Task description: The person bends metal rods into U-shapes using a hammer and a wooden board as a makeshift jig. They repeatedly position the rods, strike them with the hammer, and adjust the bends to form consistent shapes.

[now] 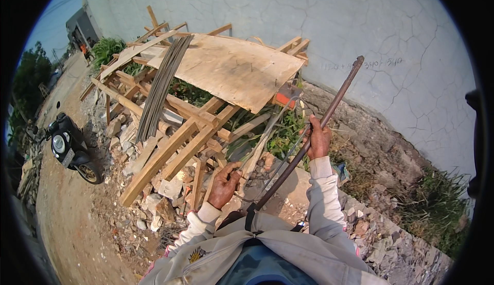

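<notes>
My right hand (319,140) is closed around a long brown rusty metal bar (334,105), which slants from low by my body up to the far right. A thin grey wire (280,174) runs beside the bar and curves near its lower end. My left hand (225,184) is lower and to the left, its fingers curled and pinched on thin wire; its exact grip is partly hidden. Beyond the hands, a plywood sheet (231,66) lies on a rough stand of wooden beams (164,169). A bundle of thin steel rods (164,87) rests across the stand's left side.
Broken bricks and rubble (154,208) surround the beams. A cracked grey wall (360,22) rises behind, with weeds (432,208) along its base at right. A dark motor scooter (72,146) stands on the dirt road (67,218) at left. An orange-red object (284,101) sits by the plywood.
</notes>
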`<control>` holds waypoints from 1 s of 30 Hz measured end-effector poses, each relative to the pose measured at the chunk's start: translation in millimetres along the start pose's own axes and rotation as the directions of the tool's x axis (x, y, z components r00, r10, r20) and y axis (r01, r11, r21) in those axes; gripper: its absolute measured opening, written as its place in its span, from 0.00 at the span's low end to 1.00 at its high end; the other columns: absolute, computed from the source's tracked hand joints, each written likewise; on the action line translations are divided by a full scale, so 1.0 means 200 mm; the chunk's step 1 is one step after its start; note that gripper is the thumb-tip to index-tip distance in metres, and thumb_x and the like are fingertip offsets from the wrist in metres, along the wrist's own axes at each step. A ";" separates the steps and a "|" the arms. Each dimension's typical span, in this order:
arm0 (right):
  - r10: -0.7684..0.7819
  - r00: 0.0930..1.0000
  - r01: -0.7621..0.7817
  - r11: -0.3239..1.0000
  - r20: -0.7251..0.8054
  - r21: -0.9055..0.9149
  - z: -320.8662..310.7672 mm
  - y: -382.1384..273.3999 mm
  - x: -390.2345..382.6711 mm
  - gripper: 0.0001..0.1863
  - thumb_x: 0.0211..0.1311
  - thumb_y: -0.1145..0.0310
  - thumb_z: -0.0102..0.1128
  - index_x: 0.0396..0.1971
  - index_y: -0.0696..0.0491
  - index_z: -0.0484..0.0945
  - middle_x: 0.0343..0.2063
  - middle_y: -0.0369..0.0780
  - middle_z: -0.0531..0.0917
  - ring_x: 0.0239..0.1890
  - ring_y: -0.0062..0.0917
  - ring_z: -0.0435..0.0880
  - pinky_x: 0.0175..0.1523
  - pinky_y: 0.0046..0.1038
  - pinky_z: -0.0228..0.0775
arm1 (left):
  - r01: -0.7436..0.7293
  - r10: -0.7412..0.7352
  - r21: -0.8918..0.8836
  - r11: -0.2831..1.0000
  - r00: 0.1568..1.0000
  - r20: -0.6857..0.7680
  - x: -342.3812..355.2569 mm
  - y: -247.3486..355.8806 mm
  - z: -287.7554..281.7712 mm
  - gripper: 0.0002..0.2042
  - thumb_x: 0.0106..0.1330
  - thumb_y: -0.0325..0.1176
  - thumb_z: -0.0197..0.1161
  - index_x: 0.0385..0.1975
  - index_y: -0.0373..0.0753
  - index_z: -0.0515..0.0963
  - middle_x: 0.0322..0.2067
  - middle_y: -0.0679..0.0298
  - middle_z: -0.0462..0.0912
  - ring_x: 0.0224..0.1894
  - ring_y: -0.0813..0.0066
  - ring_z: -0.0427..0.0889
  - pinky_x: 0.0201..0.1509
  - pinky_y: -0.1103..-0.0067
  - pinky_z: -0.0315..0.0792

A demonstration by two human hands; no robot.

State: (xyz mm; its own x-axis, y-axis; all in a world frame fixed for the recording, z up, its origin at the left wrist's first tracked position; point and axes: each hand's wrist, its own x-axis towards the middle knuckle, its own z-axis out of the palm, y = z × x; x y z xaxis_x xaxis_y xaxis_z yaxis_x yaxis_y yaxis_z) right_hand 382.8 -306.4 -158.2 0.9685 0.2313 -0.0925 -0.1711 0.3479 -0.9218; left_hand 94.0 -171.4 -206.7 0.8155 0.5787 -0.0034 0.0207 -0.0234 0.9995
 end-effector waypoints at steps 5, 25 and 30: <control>0.037 0.999 -0.036 0.983 0.003 -0.178 0.05 0.01 0.29 0.16 0.61 0.60 0.71 0.29 0.56 0.75 0.17 0.36 0.76 0.15 0.25 0.83 0.14 0.26 0.68 | 0.008 -0.008 -0.010 1.000 1.000 0.004 0.21 -0.11 0.01 0.12 0.73 0.32 0.59 0.52 0.36 0.78 0.24 0.71 0.77 0.23 0.84 0.71 0.28 0.81 0.67; 0.393 0.888 -0.247 0.844 0.237 -0.476 0.12 0.16 1.15 0.15 0.62 0.59 0.69 0.26 0.54 0.77 0.14 0.36 0.79 0.09 0.21 0.76 0.13 0.22 0.65 | 0.207 -0.309 -0.481 0.852 0.940 -0.143 0.68 -0.09 0.24 0.10 0.73 0.27 0.56 0.49 0.34 0.79 0.23 0.73 0.72 0.20 0.89 0.66 0.22 0.87 0.64; 0.458 0.823 -0.291 0.848 0.336 -0.442 0.08 0.18 1.25 0.13 0.62 0.60 0.69 0.27 0.53 0.78 0.13 0.35 0.79 0.09 0.19 0.75 0.14 0.21 0.67 | 0.143 -0.314 -0.490 0.860 0.905 -0.287 0.66 0.00 0.36 0.08 0.74 0.30 0.57 0.45 0.36 0.80 0.21 0.73 0.70 0.16 0.88 0.64 0.18 0.86 0.62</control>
State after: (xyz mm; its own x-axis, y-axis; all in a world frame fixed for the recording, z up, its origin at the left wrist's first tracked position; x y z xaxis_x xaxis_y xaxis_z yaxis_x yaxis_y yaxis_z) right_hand 615.9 -221.3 -209.4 0.6581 0.6547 -0.3719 -0.3473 -0.1742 -0.9214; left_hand 243.9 -153.8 -208.8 0.5655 0.7650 -0.3082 -0.1486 0.4621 0.8743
